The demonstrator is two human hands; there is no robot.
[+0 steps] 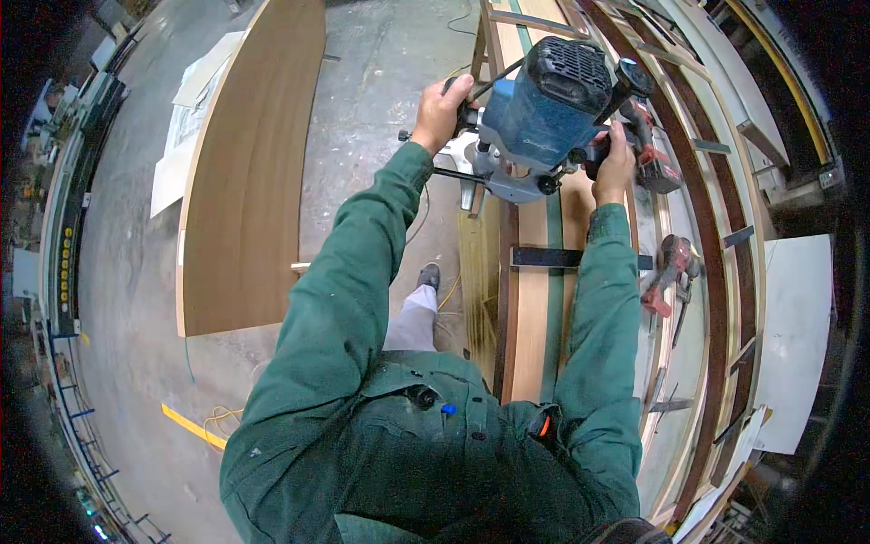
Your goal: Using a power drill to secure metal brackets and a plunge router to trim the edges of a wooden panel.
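Note:
A blue plunge router (pixel 535 118) with a black vented top sits between my two hands, over the far part of a long wooden piece (pixel 530 335). My left hand (pixel 441 113) is wrapped round the router's left handle. Round the right handle, my right hand (pixel 614 165) is closed too. The router's base and bit are mostly hidden from above, so I cannot tell what the bit touches. Dark crossbars (pixel 562 258) lie across the wood, which has a green stripe along it.
Right of the router lie a red and black cordless drill (pixel 654 159) and a second red power tool (pixel 672 272). Long dark-edged frames (pixel 716 299) run along the right. A large wooden panel (pixel 249 181) stands at the left. Orange cords cross the concrete floor (pixel 362 100).

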